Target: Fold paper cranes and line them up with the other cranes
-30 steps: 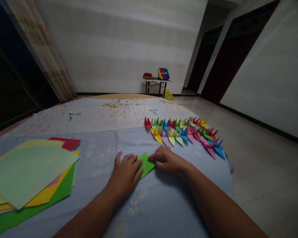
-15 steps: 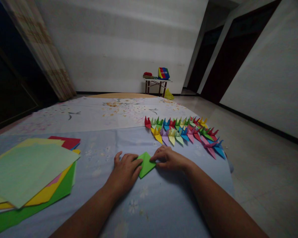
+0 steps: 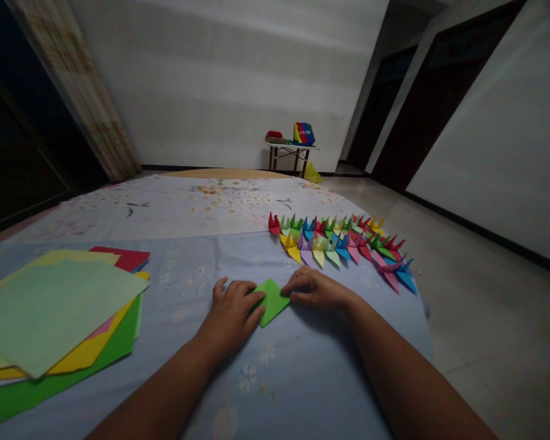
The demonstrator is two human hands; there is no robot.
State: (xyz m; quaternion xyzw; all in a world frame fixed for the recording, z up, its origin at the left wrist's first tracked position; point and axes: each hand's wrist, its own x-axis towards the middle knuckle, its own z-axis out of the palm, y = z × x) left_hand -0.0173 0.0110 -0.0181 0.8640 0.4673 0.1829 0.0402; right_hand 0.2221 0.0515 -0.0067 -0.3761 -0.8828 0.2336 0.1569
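A folded green origami paper (image 3: 274, 304), diamond-shaped with a crease down its middle, lies on the blue floral tablecloth (image 3: 321, 379). Across its left side rest the fingers of my left hand (image 3: 234, 308), spread and pressing it against the cloth. My right hand (image 3: 317, 288) has thumb and fingertips closed on the paper's right corner. Beyond my right hand stand several rows of folded paper cranes (image 3: 318, 247) in many colours.
Coloured paper sheets (image 3: 68, 305) lie fanned out in a stack at the left of the table. Toward the back is a white floral cloth (image 3: 187, 211). Against the far wall a small table (image 3: 291, 147) carries a multicoloured box (image 3: 304, 134).
The view has shifted very slightly. Both hands stay on the green paper in nearly the same pose, and the fold looks the same.
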